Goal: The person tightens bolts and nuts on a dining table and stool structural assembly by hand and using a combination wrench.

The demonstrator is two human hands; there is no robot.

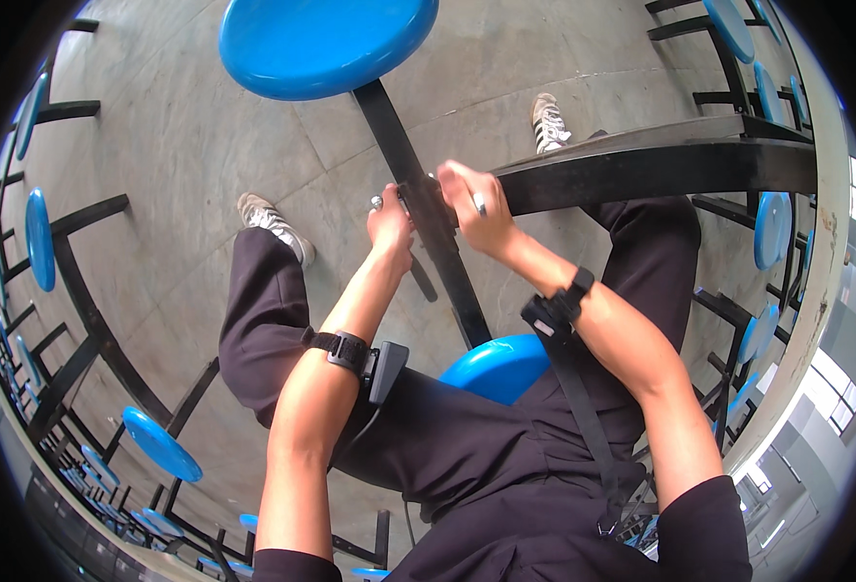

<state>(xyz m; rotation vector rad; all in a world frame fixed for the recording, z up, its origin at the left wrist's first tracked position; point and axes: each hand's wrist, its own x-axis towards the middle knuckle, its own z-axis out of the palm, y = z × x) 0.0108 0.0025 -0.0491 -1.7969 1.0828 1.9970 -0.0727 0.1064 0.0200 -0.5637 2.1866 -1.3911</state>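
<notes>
Both hands work at the joint where a black metal beam (389, 131) meets a wider black crossbar (641, 177). My left hand (390, 221) is closed against the left side of the joint, with a small shiny silver piece (376, 202) by its fingers. Curled into a loose fist, my right hand (478, 209) sits on the joint's right side and wears a silver ring (479, 205). What either hand grips is hidden. A short dark bar with a rounded end (424, 279) slants out below the left hand; I cannot tell whether it is a tool.
A round blue seat (329, 48) tops the beam's far end. Another blue seat (498, 367) shows between my legs. Rows of black frames with blue seats (161, 444) line both sides. My shoes (274, 225) rest on the grey floor (185, 145). Strapped boxes (385, 371) sit on my forearms.
</notes>
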